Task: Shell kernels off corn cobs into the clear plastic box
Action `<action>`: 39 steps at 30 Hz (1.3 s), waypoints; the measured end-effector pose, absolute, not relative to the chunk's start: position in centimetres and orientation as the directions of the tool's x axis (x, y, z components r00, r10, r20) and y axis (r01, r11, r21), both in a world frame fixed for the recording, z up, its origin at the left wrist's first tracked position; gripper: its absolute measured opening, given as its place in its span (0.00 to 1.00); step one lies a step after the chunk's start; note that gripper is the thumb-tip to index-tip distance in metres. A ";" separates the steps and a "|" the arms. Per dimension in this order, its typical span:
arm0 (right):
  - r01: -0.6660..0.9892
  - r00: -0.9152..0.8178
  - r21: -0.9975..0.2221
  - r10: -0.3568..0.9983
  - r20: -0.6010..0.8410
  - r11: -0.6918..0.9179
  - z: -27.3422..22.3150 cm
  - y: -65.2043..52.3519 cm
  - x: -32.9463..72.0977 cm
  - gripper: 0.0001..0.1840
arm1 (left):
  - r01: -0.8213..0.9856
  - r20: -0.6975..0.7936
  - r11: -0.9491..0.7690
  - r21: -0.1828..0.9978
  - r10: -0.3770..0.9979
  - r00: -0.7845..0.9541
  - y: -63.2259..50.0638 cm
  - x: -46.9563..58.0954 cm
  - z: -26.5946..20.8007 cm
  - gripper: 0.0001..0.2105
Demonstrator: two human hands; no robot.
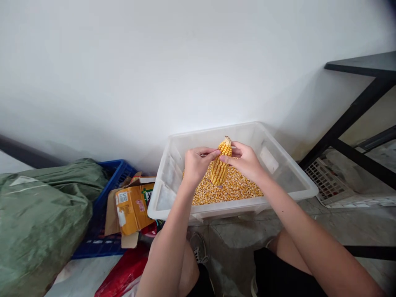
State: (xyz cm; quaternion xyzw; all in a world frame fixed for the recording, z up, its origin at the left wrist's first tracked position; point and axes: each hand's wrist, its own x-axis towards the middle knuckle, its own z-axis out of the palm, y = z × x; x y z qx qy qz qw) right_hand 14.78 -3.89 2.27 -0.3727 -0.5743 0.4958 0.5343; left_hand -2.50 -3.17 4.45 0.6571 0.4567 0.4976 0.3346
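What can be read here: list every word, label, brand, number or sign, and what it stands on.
No text can be read with certainty.
Orange box: pink lettering, too small and blurred to read.
Same box: barcode label, any digits too small to read.
Same box: white marks on a dark green patch, too blurred to read.
Cob and tub: no lettering visible.

One camera looks from the person's head, forward and down, close above the tub [232, 206]; the wall [185, 62] fills the far part, the floor [229, 243] shows at the near side.
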 end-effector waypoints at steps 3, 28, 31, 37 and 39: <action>-0.099 -0.162 -0.971 0.959 0.232 0.218 2.2 -3.8 14.8 0.22 | 0.372 0.403 -0.409 0.833 0.910 0.098 -3.4 -2.5 4.4 0.10; -0.108 -0.174 -0.986 0.974 0.142 0.125 2.8 -4.4 15.1 0.23 | 0.020 0.420 -0.422 0.906 0.906 0.054 -4.3 -1.5 4.5 0.06; -0.117 -0.196 -0.988 0.972 0.127 0.105 2.7 -4.4 15.1 0.21 | 0.210 0.536 -0.530 0.822 0.843 0.030 -4.6 -1.5 4.4 0.05; -0.194 -0.119 -0.980 0.991 0.061 0.037 2.9 -4.2 15.4 0.21 | 0.156 0.385 -0.405 0.901 0.912 0.143 -5.2 -2.0 5.4 0.02; -0.265 -0.080 -0.964 0.996 0.027 0.005 3.2 -4.0 15.7 0.21 | -0.052 0.269 -0.264 0.963 0.935 0.233 -6.0 -2.7 5.7 0.04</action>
